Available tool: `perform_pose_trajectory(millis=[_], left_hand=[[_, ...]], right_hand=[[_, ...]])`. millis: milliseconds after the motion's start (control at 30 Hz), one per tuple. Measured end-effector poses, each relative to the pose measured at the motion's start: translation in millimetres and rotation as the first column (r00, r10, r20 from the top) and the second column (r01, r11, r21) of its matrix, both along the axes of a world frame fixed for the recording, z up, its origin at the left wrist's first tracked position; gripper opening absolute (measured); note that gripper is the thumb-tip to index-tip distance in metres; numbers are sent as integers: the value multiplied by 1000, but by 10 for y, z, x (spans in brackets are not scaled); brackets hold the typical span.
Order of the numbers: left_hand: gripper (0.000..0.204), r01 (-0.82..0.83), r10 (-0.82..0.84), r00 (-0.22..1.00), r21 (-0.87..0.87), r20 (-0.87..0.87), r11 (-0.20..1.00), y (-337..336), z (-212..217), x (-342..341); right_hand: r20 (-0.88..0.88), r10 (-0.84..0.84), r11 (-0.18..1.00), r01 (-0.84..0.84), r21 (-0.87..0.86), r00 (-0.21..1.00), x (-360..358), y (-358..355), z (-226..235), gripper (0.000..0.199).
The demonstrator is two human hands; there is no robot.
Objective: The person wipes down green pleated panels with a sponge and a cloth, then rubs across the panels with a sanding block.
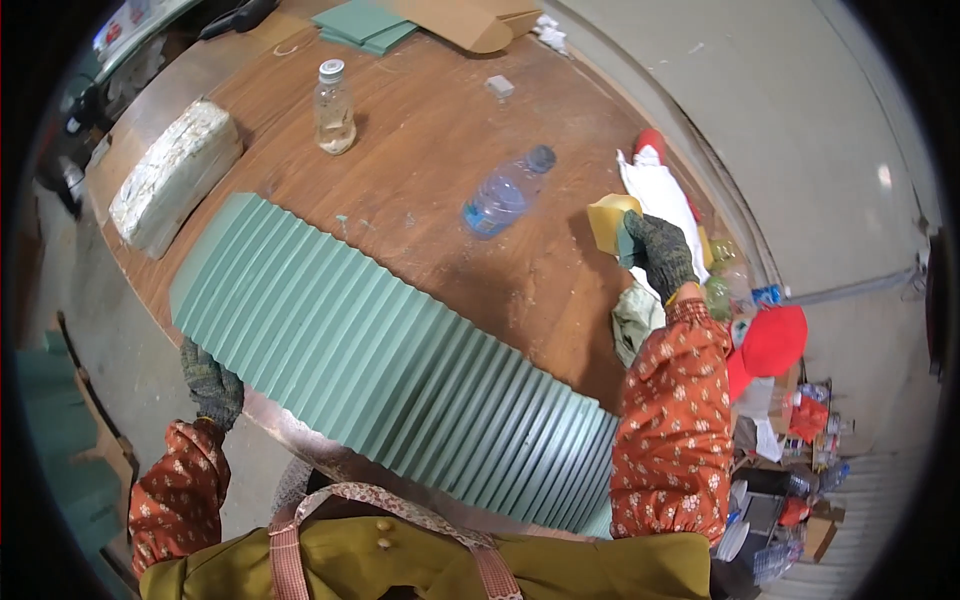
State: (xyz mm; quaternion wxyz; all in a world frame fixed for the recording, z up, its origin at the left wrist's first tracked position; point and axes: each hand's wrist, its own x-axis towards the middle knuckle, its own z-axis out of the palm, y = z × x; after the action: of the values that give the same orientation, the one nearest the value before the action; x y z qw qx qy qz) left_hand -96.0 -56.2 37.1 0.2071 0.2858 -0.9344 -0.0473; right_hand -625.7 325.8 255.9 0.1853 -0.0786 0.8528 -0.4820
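Observation:
A long row of overlapping green flat pieces (370,340) fans across the near part of the wooden table (420,130). At its near left edge is my left hand (212,388), in a dark grey knit glove; its fingertips are hidden by the edge, so its grip cannot be made out. My right hand (664,255), gloved alike, is closed on a yellow pad (608,222) above the table's right side. Something green shows between its fingers and the pad. White cloth (655,180) lies just behind this hand, and a crumpled pale green cloth (636,322) below it.
A wrapped white block (175,178) sits at the left edge. Behind the row stand a capped glass jar (335,110) and a tilted plastic bottle (505,193). Green sheets (365,24) and cardboard (460,20) lie at the far edge. A red object (772,342) is at the right.

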Motion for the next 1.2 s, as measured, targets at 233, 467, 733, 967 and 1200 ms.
perform_pose_trajectory(millis=[233, 467, 733, 967, 1200], left_hand=[[24, -2, -63, 965, -246, -256, 969, -156, -152, -161], [49, 431, 183, 801, 762, -569, 484, 345, 595, -166], [74, 931, -866, 342, 256, -364, 260, 907, 1550, -206], [48, 741, -590, 600, 653, -540, 155, 883, 1353, -10], [39, 573, -416, 603, 733, -680, -368, 1106, 1222, 102]], right_hand=[[-301, 149, 967, -203, -155, 942, 1478, 296, 834, 32], [-123, 335, 937, -345, -62, 934, 3456, -376, 1048, 47], [-245, 482, 835, -526, -164, 841, 4479, -859, 384, 45], [36, 144, 930, -122, -346, 989, 4765, -586, -179, 43], [572, 348, 649, 249, -719, 743, 5030, -703, -919, 69]])
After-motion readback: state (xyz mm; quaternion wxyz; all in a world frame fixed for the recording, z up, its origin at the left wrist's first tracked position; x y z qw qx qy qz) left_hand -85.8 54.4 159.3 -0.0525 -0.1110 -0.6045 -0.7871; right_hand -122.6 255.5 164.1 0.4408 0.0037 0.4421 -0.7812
